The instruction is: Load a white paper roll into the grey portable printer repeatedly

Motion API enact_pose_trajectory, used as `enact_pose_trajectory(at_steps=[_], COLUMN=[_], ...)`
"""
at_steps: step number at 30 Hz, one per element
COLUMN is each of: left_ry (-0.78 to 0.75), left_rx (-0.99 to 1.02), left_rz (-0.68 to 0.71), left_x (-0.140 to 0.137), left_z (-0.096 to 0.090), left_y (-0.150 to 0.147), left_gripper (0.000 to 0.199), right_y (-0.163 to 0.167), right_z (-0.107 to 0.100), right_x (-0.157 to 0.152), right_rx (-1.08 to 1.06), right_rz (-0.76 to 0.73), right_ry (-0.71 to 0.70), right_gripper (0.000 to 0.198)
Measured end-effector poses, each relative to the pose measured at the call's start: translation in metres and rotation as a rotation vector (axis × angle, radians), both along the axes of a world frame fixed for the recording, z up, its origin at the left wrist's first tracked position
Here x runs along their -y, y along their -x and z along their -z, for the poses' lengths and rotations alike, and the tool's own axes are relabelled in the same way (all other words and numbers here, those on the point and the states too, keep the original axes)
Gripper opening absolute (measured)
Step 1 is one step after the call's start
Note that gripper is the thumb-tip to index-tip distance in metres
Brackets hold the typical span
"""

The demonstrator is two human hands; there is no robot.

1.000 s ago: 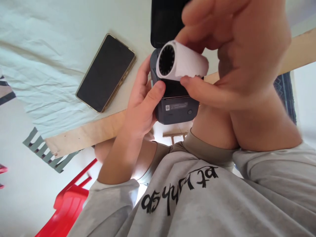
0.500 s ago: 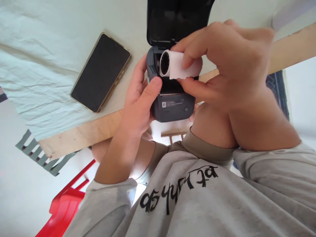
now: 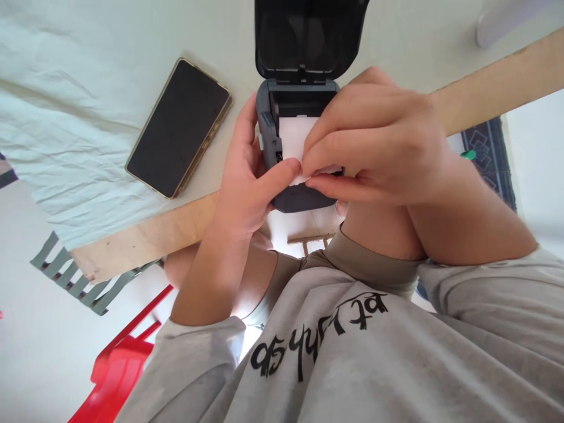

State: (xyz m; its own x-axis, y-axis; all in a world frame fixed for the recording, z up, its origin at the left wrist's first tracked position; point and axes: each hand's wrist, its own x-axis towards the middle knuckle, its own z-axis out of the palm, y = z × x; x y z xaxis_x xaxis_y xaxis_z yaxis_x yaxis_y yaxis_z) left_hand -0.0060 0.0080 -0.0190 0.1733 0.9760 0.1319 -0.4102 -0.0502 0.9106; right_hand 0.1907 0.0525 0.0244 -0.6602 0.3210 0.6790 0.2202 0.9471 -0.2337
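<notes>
The small dark label printer (image 3: 288, 194) sat at the near edge of the counter (image 3: 396, 35), its front overhanging the wooden rim (image 3: 145, 238) above the person's lap. Its lid (image 3: 308, 35) stood swung open toward the far side, leaving the paper bay uncovered. Open counter lay to the far right of the printer and between it and the phone.

A dark-screened smartphone (image 3: 178, 126) lay flat to the left, well apart from the printer, on a wrinkled pale cloth (image 3: 66, 117) covering that part of the counter. A red chair (image 3: 118, 364) showed below the counter edge at the near left. The right forearm and the grey sweatshirt (image 3: 352, 352) crowded the near side.

Inside the bay lay the white paper roll (image 3: 293, 138), its loose end drawn toward the front slot. The left hand (image 3: 247, 188) wrapped the printer's left side in a closed grip, thumb pressing the paper's edge. The right hand (image 3: 374, 144) covered the bay's right half, its thumb and fingers pinched shut on the paper's loose end.
</notes>
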Motion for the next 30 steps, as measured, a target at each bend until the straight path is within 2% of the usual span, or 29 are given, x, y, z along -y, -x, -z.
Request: enact_pose_trajectory(at_steps=[3,6,7,9,11,14,17,20,23,27,30], left_ry=[-0.006,-0.034,-0.049,-0.079,-0.090,-0.077,-0.001,0.031,-0.003,0.057,0.145], left_rx=[0.000,-0.009,-0.019,-0.046,-0.058,-0.079,-0.111,-0.094,-0.034,-0.003,0.010], left_rz=[0.002,0.004,0.008,0.026,0.013,-0.032,-0.063,-0.031,-0.017,-0.066,-0.083], left_x=[0.004,0.002,0.000,-0.003,-0.004,0.000,0.004,0.006,0.006,0.010,0.013], left_z=[0.001,0.005,0.007,0.009,0.010,0.007,0.001,-0.003,-0.004,-0.007,-0.014], left_y=[0.001,0.002,0.003,0.004,0.005,0.004,0.002,0.001,-0.002,-0.009,-0.012], left_gripper=[0.055,0.065,0.068,0.070,0.070,0.072,0.067,0.068,0.064,0.045,0.043], right_y=[-0.007,-0.016,-0.018,-0.020,-0.017,-0.010,-0.006,-0.007,-0.007,-0.006,-0.006], right_z=[-0.007,-0.007,-0.004,0.001,0.003,-0.004,-0.014,-0.016,-0.012,-0.008,-0.005], right_x=[0.000,-0.002,-0.003,-0.006,-0.006,0.000,0.006,0.004,-0.001,-0.006,-0.010], right_rx=[-0.103,-0.156,-0.180,-0.194,-0.267,-0.384,-0.244,-0.011,0.085,0.112,0.135], right_rz=[-0.013,0.291,0.414,0.514,0.477,0.449,0.391,0.228,0.111,0.094,0.093], right_ry=[0.074,0.223,0.260,0.318,0.353,0.428,0.512,0.472,0.452,0.496,0.466], right_gripper=[0.023,0.029,0.038,0.056,0.058,0.041,0.040,0.052,0.060,0.065,0.069])
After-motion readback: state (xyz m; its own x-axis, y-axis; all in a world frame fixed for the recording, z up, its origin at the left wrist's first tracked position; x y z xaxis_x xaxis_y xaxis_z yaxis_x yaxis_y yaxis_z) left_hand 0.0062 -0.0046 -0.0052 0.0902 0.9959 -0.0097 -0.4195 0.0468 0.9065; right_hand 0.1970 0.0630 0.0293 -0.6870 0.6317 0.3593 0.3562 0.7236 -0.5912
